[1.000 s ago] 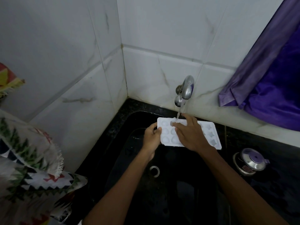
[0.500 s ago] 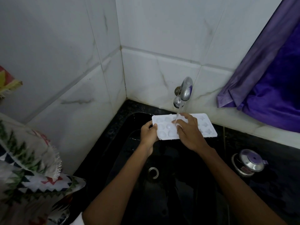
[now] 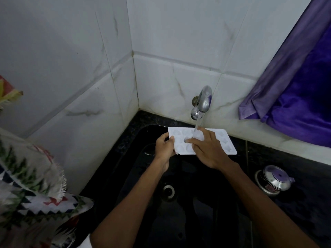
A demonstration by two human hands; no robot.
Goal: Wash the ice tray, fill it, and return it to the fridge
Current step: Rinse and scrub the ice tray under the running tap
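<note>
Left hand [image 3: 163, 147] is pinching the white ice tray [image 3: 227, 142] by its left edge under the running tap [image 3: 204, 101]; right hand's [image 3: 207, 149] fingers are pressing flat on it. The tray is likely light, wet and slippery.

White marble-veined wall tiles [image 3: 179, 42]

White ice tray [image 3: 222, 140], shaped cavities up, roughly level above sink [image 3: 197, 212] at its 12 o'clock end, under tap stream [image 3: 198, 122].

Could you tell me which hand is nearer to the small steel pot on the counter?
Right. The right hand rests on the ice tray up-left of the steel pot; the left hand grips the tray's far end, farther left.
</note>
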